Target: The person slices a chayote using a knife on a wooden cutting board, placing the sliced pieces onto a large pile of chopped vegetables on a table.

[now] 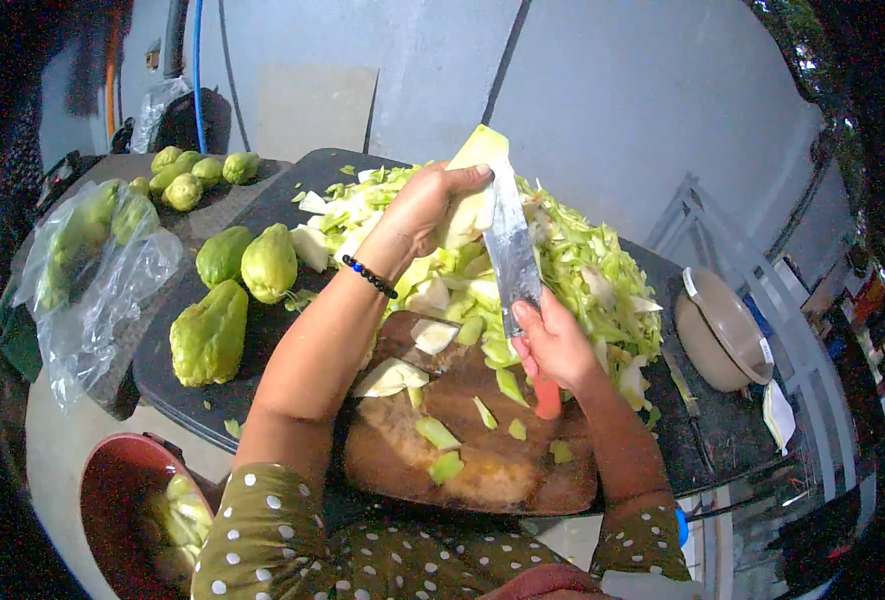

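Observation:
My left hand [435, 202] grips a peeled, pale green piece of chayote [480, 150], held up above the heap of cut chayote [585, 255]. In my right hand [558, 341] is a kitchen knife [513, 247] with a broad metal blade and an orange-red handle. The blade points away from me, its upper part against or just beside the right side of the piece; I cannot tell whether it cuts in. Below my hands lies a wooden cutting board [480, 472] with scattered peel bits and a few whitish pieces [391, 379].
Whole chayotes [209, 334] sit left of the board on the dark table [164, 360]. Further left are a plastic bag of chayotes [97, 255] and several more behind. A beige basin [720, 330] stands tilted at right; another knife [686, 390] lies nearby. A reddish bucket [112, 495] stands lower left.

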`<action>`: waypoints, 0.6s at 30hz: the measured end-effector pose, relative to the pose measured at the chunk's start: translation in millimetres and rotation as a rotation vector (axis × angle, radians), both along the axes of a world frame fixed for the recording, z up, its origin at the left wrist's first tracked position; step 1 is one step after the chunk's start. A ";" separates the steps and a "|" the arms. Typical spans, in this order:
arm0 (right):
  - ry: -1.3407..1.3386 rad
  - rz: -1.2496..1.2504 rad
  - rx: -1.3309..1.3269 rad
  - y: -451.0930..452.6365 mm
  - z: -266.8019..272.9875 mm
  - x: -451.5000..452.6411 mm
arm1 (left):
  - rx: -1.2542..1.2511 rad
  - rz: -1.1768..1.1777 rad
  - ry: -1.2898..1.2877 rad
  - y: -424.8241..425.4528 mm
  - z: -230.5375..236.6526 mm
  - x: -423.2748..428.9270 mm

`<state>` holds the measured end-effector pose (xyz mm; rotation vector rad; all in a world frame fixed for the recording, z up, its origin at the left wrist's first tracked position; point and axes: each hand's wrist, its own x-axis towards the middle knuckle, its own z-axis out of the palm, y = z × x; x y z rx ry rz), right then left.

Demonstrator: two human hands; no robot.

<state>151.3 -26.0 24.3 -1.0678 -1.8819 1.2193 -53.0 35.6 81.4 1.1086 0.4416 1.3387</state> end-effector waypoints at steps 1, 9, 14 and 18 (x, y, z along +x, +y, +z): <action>-0.002 -0.015 -0.005 1.3 -2.3 -1.9 | 0.001 0.003 -0.001 -0.8 0.1 -0.5; 0.032 -0.020 -0.015 5.0 -10.2 -3.1 | 0.038 0.331 0.305 -6.3 7.1 1.7; 0.057 -0.031 -0.011 -0.8 -0.4 -0.5 | -0.002 0.072 -0.260 5.2 -13.5 21.1; 0.055 -0.039 -0.002 3.0 -4.6 1.9 | 0.009 0.138 -0.341 6.1 -19.3 31.7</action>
